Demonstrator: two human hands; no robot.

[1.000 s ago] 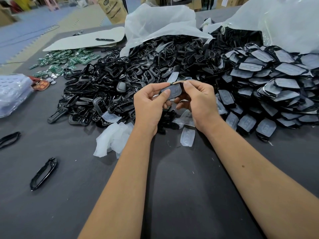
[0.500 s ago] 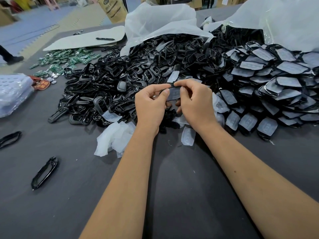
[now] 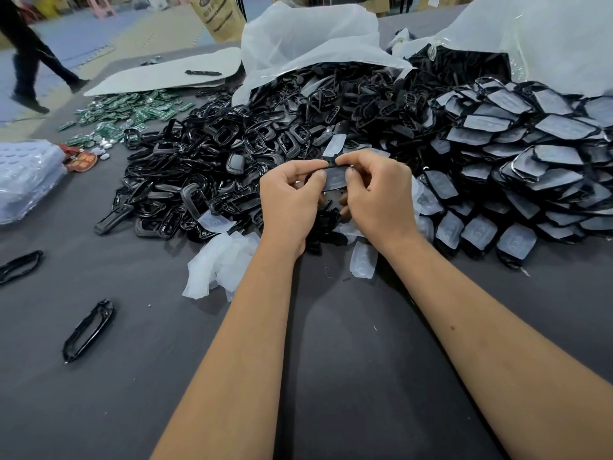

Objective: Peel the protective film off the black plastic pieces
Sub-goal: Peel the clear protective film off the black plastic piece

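Head view: left hand (image 3: 290, 197) and right hand (image 3: 376, 194) both pinch one black plastic piece (image 3: 335, 177) between thumb and fingertips, held above the near edge of the heap, its pale film facing the camera. Clear plastic bag (image 3: 308, 38) lies open at the back, black frame parts (image 3: 215, 154) spilling out of its mouth across the grey table (image 3: 348, 376). Second clear bag (image 3: 547, 38) at right, film-covered black pieces (image 3: 517, 154) stacked in front of it. Peeled film scraps (image 3: 222, 263) beside the left wrist. Green circuit boards (image 3: 132, 111) loose at far left. Bagged white trays (image 3: 23, 174) at left edge.
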